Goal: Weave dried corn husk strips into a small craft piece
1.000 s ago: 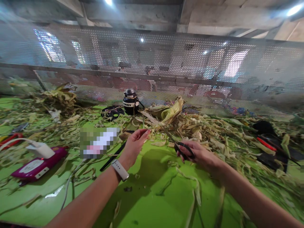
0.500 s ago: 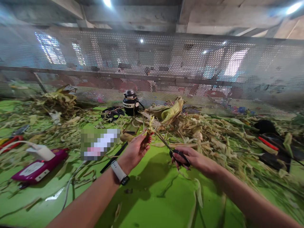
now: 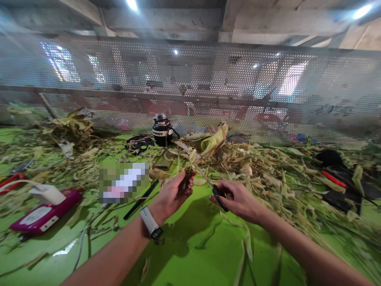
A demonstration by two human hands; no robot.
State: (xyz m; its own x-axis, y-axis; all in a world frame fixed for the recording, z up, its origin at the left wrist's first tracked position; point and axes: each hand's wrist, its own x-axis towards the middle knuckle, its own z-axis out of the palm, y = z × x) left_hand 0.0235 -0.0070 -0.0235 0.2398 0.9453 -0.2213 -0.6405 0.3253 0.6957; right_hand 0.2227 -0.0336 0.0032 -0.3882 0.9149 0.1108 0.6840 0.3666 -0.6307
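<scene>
My left hand (image 3: 170,195), a pale-strapped watch on its wrist, is closed around a small plant (image 3: 192,159) with a dark, root-like lower part and a pale yellow-green top. My right hand (image 3: 239,198) grips the black handles of a pair of scissors (image 3: 219,197). Their thin blades point up and left to the plant's top, close to my left fingertips. Whether the blades touch the plant I cannot tell. Under both hands lies a bright green tabletop (image 3: 184,262).
Dried leaves (image 3: 253,163) are heaped across the back and right. A magenta power strip (image 3: 44,210) with a white plug and a cable lies at left. A black jar (image 3: 162,131) stands before a perforated metal screen (image 3: 190,87). Red-handled pliers (image 3: 14,178) lie far left.
My right hand has turned, so the scissors' handles now show edge-on and their loops look closer together. My left hand has shifted slightly right and down with the plant.
</scene>
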